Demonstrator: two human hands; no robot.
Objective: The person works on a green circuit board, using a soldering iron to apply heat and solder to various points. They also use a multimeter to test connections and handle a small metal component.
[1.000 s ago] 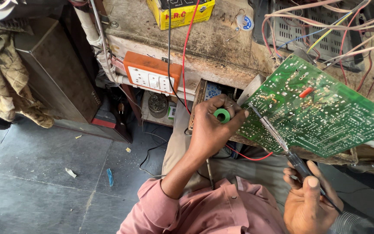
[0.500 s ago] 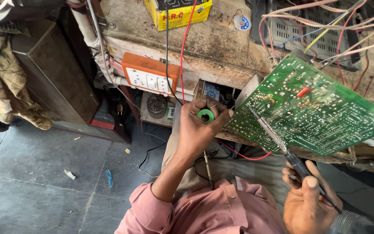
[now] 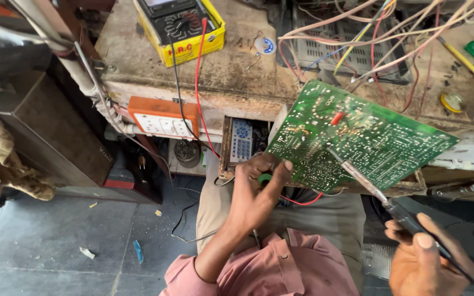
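Soldering iron (image 3: 382, 200) tip touching green circuit board (image 3: 357, 137), right hand (image 3: 426, 263) gripping its handle; left hand (image 3: 256, 192) pinching green solder spool (image 3: 264, 177); joint work looking mid-way, board leaning on bench (image 3: 237, 66)

Worn workbench (image 3: 237, 71), grey floor (image 3: 45, 241)

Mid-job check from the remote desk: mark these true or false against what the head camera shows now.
1. The right hand holds a soldering iron whose tip meets the green circuit board. True.
2. The left hand is empty. False: it grips a small green spool at the board's lower left edge.
3. A yellow multimeter sits on the worn workbench. True.
4. The orange socket strip lies on the floor. False: it is fixed to the bench's front edge.
5. The board lies flat on the floor. False: it is propped against the bench.
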